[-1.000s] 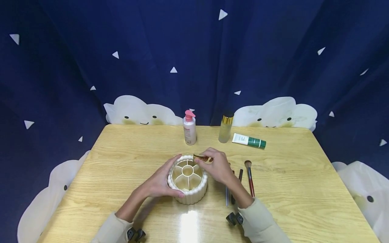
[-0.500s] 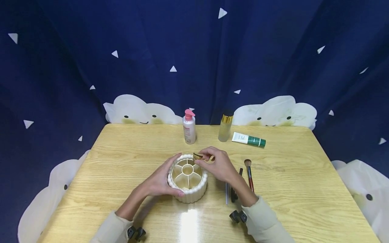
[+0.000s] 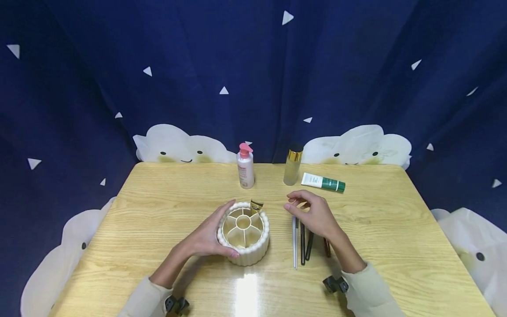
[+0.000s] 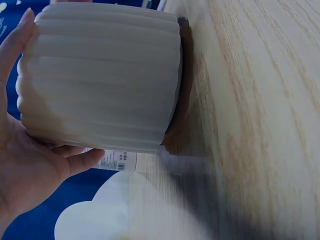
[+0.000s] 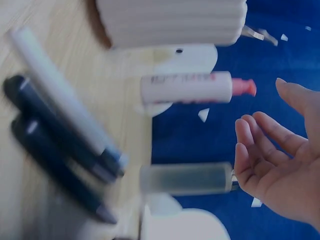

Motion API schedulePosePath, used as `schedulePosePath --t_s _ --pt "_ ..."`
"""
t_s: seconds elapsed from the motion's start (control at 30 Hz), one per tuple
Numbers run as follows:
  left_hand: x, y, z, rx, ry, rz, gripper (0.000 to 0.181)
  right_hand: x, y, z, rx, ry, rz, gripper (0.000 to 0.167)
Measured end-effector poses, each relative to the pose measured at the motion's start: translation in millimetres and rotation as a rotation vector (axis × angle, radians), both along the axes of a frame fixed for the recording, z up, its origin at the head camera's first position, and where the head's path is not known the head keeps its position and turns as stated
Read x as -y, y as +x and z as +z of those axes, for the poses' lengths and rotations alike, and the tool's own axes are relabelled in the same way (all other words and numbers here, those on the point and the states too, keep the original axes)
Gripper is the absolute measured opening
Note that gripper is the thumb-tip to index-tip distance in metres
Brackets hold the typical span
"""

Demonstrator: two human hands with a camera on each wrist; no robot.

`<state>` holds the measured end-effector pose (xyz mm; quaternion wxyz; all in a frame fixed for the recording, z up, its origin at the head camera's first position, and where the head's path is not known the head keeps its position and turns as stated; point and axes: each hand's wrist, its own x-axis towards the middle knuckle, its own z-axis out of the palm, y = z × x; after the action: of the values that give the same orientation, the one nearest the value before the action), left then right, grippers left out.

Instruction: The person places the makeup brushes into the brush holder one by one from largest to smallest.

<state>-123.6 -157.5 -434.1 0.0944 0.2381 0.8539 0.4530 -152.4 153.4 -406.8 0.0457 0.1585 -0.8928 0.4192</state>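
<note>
My left hand (image 3: 207, 233) grips the side of a round cream organizer (image 3: 248, 257) with a beaded rim and several compartments. In the left wrist view, its ribbed wall (image 4: 105, 75) lies between thumb and fingers. A small gold and dark item (image 3: 255, 206) sticks up from the compartment at the organizer's back right; its kind cannot be told. To the right of the organizer, my right hand (image 3: 313, 213) hovers above the table with loosely bent fingers and nothing in them. Beneath it lie a pale grey slim stick (image 3: 295, 246) and black pen-like sticks (image 3: 303, 246).
At the back stand a pump bottle (image 3: 245, 171) with a pink top and a clear bottle (image 3: 291, 172) with a gold collar. A white and green tube (image 3: 322, 182) lies beside them. Under the right forearm, a red-brown handle (image 3: 326, 248) shows partly. A dark blue curtain (image 3: 253, 66) hangs behind.
My right hand has let go of the gold and dark item, which now stands in the organizer, and has moved right over the sticks. The left hand keeps its hold.
</note>
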Motion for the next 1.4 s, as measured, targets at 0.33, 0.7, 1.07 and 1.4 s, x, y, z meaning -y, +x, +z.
schedulePosePath --t_s 0.33,0.7,1.07,1.4 --pt "0.8 0.5 -1.0 -0.006 -0.011 0.002 0.126 -54 -4.6 -24.9 0.177 0.023 -0.106 0.038" --pt "1.0 2.2 -0.3 0.005 -0.004 0.01 0.126 -88 -3.4 -49.4 0.338 0.15 -0.163 0.035" --pt "1.0 1.2 -0.1 0.014 -0.006 0.004 0.125 -91 -6.5 -63.6 0.399 0.258 -0.225 0.032" --pt "1.1 0.4 0.5 0.017 -0.011 -0.002 0.125 -85 -9.2 -66.9 0.382 0.224 -0.212 0.022"
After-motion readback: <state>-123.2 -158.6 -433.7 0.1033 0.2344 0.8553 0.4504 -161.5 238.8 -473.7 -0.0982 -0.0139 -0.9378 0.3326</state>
